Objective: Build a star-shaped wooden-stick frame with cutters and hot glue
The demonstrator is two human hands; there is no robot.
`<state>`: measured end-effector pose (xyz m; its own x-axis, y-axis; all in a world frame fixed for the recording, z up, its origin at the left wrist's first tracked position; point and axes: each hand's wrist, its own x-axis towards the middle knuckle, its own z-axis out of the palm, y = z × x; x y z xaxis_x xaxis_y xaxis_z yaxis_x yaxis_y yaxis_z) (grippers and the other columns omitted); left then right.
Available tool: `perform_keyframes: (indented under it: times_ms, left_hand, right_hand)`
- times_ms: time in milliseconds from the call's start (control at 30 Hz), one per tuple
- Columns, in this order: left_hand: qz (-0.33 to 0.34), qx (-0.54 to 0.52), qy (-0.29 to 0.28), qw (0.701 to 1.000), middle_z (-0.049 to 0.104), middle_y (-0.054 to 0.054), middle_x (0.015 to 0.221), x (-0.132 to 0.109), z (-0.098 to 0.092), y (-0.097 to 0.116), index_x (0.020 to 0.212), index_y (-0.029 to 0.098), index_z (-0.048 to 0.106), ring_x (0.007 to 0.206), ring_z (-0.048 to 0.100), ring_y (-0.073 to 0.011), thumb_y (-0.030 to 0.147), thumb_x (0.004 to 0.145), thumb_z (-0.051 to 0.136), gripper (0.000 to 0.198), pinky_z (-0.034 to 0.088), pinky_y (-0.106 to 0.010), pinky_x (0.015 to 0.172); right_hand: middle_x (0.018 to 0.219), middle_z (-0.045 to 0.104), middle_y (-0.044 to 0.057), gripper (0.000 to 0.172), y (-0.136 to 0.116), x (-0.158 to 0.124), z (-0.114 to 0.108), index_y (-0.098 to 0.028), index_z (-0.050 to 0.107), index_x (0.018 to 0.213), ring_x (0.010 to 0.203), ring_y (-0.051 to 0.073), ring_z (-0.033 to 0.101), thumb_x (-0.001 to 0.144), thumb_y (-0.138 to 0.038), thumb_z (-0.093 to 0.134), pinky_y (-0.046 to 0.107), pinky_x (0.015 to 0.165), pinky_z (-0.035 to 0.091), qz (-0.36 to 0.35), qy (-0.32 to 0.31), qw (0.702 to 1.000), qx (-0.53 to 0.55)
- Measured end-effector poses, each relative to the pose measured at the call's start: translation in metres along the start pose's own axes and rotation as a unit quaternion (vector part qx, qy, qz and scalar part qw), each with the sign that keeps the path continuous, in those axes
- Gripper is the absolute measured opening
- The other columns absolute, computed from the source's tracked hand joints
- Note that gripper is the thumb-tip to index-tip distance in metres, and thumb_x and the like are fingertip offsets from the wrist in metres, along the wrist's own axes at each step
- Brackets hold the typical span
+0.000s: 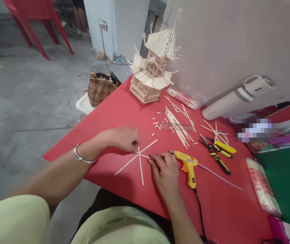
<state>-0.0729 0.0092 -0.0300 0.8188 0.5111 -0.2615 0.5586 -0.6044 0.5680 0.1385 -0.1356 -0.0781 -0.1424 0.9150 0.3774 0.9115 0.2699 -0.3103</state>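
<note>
Three thin wooden sticks [127, 164] cross in a star shape on the red table, meeting near the middle. My left hand [121, 138], with a silver bangle on its wrist, is curled over the upper left of the star. Its fingers are closed at the sticks, partly hidden by the hand itself. From the right, my right hand [165, 169] pinches the outer end of one wooden stick [145, 156] with thumb and fingertips. A yellow glue gun [187, 164] lies just beside that hand, a clear glue stick trailing from its back.
A pagoda model [151, 73] made of sticks stands at the back of the red table [104, 142]. Loose sticks [176, 125], a clear ruler [165, 126], pliers [216, 156], a yellow cutter [224, 145] and another stick star [215, 132] lie rightward. A white tumbler [226, 103] leans near the wall.
</note>
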Motion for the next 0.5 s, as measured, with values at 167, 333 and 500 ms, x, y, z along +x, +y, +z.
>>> perform_keyframes:
  times_ms: [167, 333, 500]
  left_hand:
    - [0.002, 0.015, 0.002, 1.0, 0.064, -0.002, 0.065, 0.0006, 0.0021, -0.0032, 0.062, 0.019, 0.062, 0.058, 0.049, -0.0143, 0.024, 0.075, 0.061, 0.014, 0.028, -0.029, 0.056]
    - [0.002, 0.006, 0.007, 1.0, 0.063, -0.002, 0.065, 0.0009, 0.0039, -0.0051, 0.061, 0.019, 0.061, 0.058, 0.049, -0.0142, 0.024, 0.074, 0.061, 0.014, 0.028, -0.029, 0.056]
    - [0.003, 0.009, 0.004, 1.0, 0.065, -0.001, 0.066, 0.0009, 0.0041, -0.0052, 0.062, 0.019, 0.061, 0.061, 0.051, -0.0141, 0.024, 0.075, 0.06, 0.014, 0.028, -0.03, 0.056]
  right_hand:
    - [0.089, 0.061, 0.004, 0.017, 0.0014, 0.009, 0.0006, -0.022, 0.075, 0.098, 0.086, 0.019, 0.051, 0.102, -0.03, 0.059, 0.033, 0.08, 0.041, -0.003, -0.009, 1.0, 0.002]
    - [0.088, 0.061, 0.004, 0.016, 0.0022, 0.0092, 0.0046, -0.021, 0.073, 0.096, 0.086, 0.019, 0.051, 0.102, -0.028, 0.058, 0.033, 0.078, 0.04, 0.003, 0.003, 1.0, 0.016]
    - [0.09, 0.061, 0.004, 0.018, 0.004, 0.0059, 0.0063, -0.022, 0.072, 0.096, 0.087, 0.02, 0.052, 0.103, -0.027, 0.056, 0.034, 0.08, 0.042, 0.015, 0.009, 1.0, 0.026]
